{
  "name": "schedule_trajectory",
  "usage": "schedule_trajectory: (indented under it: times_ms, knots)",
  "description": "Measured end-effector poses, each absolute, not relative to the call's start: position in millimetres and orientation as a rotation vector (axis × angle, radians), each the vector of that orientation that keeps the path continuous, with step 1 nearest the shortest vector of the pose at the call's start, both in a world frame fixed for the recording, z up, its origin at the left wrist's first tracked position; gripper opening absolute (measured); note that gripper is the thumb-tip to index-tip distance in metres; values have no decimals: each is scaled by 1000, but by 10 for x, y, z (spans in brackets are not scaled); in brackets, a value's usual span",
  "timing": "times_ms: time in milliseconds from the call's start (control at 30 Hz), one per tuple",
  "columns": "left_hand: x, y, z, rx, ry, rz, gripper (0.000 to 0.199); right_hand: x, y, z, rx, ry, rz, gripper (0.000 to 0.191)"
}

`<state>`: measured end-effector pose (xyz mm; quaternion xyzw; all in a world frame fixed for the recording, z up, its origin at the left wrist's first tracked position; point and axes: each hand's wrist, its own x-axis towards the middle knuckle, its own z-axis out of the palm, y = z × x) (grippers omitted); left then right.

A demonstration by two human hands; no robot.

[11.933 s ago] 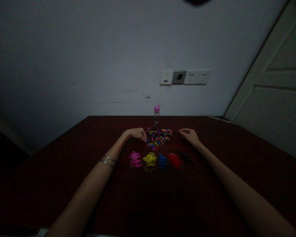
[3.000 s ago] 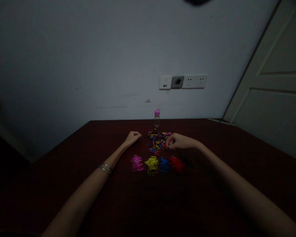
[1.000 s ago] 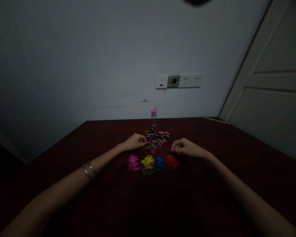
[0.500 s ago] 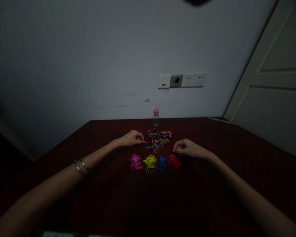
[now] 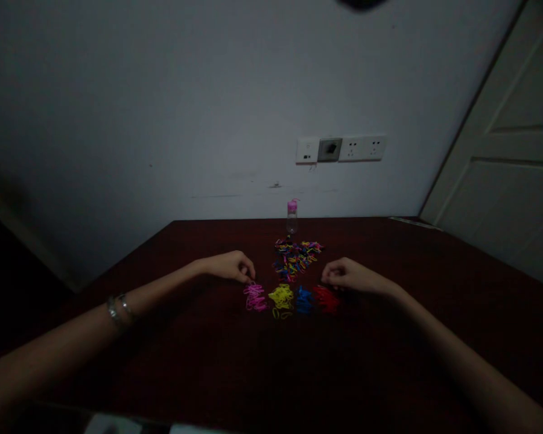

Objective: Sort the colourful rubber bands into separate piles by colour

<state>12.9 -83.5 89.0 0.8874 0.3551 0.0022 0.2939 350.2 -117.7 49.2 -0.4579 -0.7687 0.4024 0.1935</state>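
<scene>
My left hand [image 5: 235, 266] is pinched at the top edge of a pile of pink bands [image 5: 255, 298]; what its fingertips hold is too small to tell. Just above a pile of red bands [image 5: 326, 299] rests my right hand [image 5: 346, 275], its fingers curled together, their tips too dark to show any content. Between these piles lie yellow bands [image 5: 281, 296] and blue bands [image 5: 304, 300]. Behind the row spreads a heap of mixed coloured bands [image 5: 297, 258].
A clear bottle with a pink cap [image 5: 292, 217] stands behind the mixed heap on the dark red table [image 5: 253, 374]. Wall sockets [image 5: 339, 149] are above it, and a door [image 5: 507, 157] is at the right. Pale objects show at the bottom edge.
My left hand has moved from the left side of the mixed heap down to the pink pile. My right hand stays near the red pile. The view has shifted slightly.
</scene>
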Motion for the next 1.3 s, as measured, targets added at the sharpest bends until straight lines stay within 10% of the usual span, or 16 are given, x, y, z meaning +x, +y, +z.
schedule_trajectory:
  times_ms: [567, 1300]
  knots:
    - [137, 262, 298, 1966, 1414, 980, 27, 3511, -1153, 438, -1229, -2176, 1104, 18]
    - [250, 327, -30, 1595, 1390, 1313, 34, 3271, -1063, 357, -1188, -2242, 599, 20]
